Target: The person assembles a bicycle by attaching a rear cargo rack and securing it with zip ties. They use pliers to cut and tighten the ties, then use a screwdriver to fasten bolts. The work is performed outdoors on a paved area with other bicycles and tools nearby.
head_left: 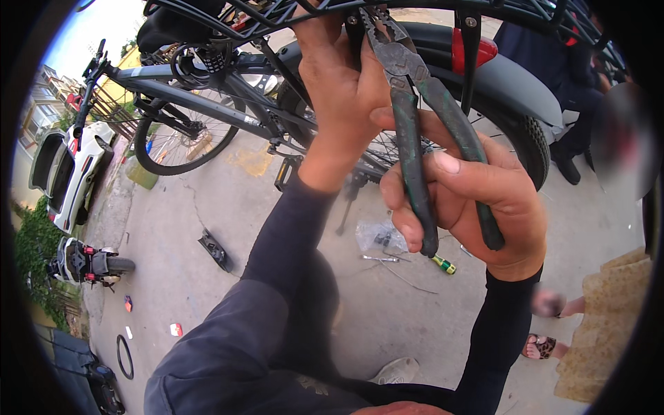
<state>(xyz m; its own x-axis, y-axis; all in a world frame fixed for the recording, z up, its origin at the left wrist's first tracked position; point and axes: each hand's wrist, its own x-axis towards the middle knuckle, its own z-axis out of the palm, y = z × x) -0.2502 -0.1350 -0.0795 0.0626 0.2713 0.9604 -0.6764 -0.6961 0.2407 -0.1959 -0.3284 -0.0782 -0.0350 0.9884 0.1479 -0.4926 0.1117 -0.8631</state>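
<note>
My right hand [498, 187] is closed around the dark, worn handles of a pair of pliers [400, 61]. Their handles are spread, and the toothed jaws point up, slightly apart, beside a black strut [355, 38] under a black wire basket [429, 5]. My left hand [342, 90] wraps round that strut; its fingertips are partly hidden behind the basket wires. Below the basket sit the rear wheel's grey mudguard [519, 83] and a red reflector [476, 52]. The basket belongs to a grey bicycle [200, 104].
On the concrete lie a plastic bag [380, 236], a green-handled screwdriver [444, 264], a small wrench [379, 258] and a black part [215, 250]. A motorcycle [90, 264] and white car [72, 173] stand left. People are at the right, one in sandals [539, 346].
</note>
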